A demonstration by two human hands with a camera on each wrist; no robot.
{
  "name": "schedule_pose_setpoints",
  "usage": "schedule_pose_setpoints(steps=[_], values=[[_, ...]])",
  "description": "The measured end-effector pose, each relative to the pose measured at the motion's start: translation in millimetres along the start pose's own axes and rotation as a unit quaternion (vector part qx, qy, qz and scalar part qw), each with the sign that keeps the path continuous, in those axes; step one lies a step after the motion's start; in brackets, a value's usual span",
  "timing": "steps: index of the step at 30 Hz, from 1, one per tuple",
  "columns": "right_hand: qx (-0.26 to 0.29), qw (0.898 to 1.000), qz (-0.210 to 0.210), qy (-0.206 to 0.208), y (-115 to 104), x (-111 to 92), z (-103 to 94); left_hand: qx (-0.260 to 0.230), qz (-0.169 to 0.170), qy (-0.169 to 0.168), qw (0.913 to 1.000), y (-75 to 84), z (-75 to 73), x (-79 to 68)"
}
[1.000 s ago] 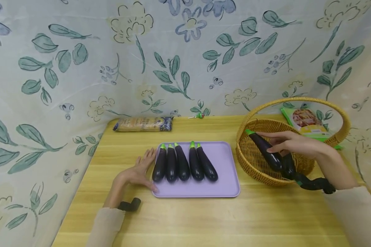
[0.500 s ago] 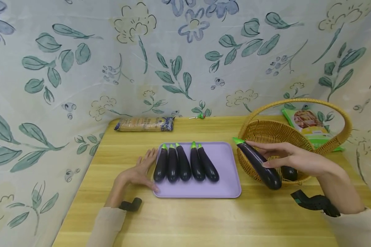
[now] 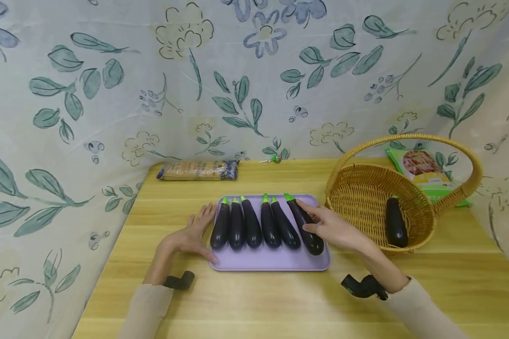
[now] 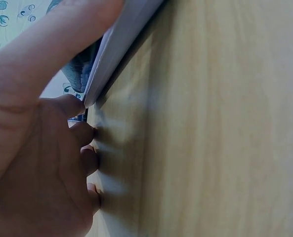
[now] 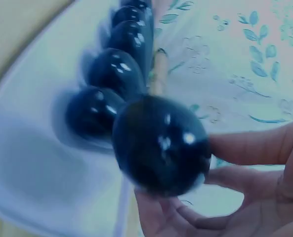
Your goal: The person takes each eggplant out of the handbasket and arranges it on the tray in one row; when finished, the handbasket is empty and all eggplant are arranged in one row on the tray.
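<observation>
My right hand (image 3: 332, 226) grips a dark purple eggplant (image 3: 307, 228) with a green stem end, over the right part of the lilac tray (image 3: 258, 262). In the right wrist view the held eggplant (image 5: 161, 148) shows its round bottom end, fingers and thumb around it. Several more eggplants (image 3: 236, 226) lie side by side on the tray, stems pointing away. At the tray's left edge rests my left hand (image 3: 191, 238), fingers spread; its thumb touches the tray's near left corner. The left wrist view shows its fingertips (image 4: 89, 160) down on the wood beside the tray's side.
A wicker basket (image 3: 356, 193) with a tall handle stands right of the tray, one eggplant (image 3: 395, 223) inside. Behind it lies a green packet (image 3: 420, 167). A bag of dry noodles (image 3: 197, 170) and a small green-and-red item (image 3: 275, 159) lie along the back, before a floral curtain.
My right hand has lifted an eggplant out of the basket and carried it left over the tray's right part. The left hand has stayed at the tray's edge.
</observation>
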State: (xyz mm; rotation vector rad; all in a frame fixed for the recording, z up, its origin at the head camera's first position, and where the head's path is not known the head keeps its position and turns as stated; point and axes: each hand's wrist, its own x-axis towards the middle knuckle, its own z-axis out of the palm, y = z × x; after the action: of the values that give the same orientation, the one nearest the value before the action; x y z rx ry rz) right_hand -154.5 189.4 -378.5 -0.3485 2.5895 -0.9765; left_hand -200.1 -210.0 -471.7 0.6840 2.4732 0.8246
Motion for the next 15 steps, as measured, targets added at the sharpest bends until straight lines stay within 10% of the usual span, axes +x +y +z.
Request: schedule_pose_setpoints(steps=[15], values=[[0.01,0.999,0.02,0.044,21,39,30.6,-0.008,0.009,0.001,0.9999,-1.0,0.5,0.2]])
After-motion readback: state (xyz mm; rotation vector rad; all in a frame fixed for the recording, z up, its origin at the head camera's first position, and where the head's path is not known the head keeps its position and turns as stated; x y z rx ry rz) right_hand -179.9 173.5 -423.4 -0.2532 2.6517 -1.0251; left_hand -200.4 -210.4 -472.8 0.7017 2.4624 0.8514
